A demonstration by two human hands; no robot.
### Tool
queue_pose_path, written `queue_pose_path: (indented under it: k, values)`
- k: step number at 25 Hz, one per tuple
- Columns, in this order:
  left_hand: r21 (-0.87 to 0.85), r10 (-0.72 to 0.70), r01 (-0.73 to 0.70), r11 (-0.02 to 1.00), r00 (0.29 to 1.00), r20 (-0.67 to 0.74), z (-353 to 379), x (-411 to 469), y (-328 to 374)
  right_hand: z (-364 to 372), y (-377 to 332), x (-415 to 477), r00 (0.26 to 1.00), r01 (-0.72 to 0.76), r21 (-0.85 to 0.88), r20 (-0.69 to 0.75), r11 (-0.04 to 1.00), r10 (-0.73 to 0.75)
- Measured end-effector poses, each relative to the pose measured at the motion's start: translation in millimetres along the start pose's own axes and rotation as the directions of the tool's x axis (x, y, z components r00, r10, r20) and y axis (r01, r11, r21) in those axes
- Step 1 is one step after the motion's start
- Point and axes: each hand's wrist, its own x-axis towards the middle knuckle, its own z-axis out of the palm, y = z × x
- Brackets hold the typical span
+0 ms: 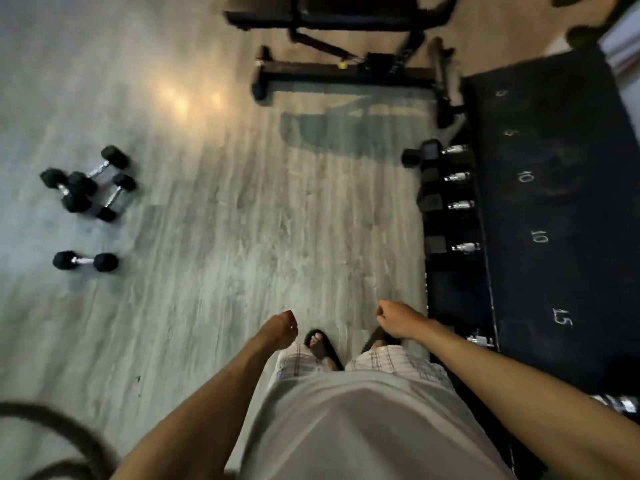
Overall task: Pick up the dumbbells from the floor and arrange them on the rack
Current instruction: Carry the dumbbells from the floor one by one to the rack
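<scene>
Hands both hang empty with fingers loosely curled, left hand (280, 328) a bit off the rack (554, 278), right hand (394, 319) just beside it. Pile of dumbbells (86, 187) and a lone dumbbell (85, 262) sit on the floor (242, 202), well apart from the rack. Racked dumbbells (459, 176) line its front.

Wooden floor (242, 220) carries loose dumbbells (82, 183), a bench (346, 69), the rack (540, 209).
</scene>
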Motion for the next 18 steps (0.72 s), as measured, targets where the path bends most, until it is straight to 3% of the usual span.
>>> queue_pose_path:
  k: [7, 13, 18]
  values:
    - [-0.416, -0.213, 0.153, 0.897, 0.972, -0.103, -5.5, -45.8, -129.7, -5.0, -161.6, 55.1, 0.964, 0.263, -0.301, 0.112, 0.917, -0.240]
    - [-0.708, -0.441, 0.223, 0.670, 0.887, -0.138, -25.9, -72.6, -227.3, 22.7, -298.7, 108.8, 0.885, 0.460, -0.433, 0.297, 0.775, -0.359]
    - [-0.829, -0.584, 0.241, 0.505, 0.802, -0.123, -82.6, -83.8, -291.9, 32.1, -418.0, 160.4, 0.839, 0.538, -0.465, 0.374, 0.703, -0.395]
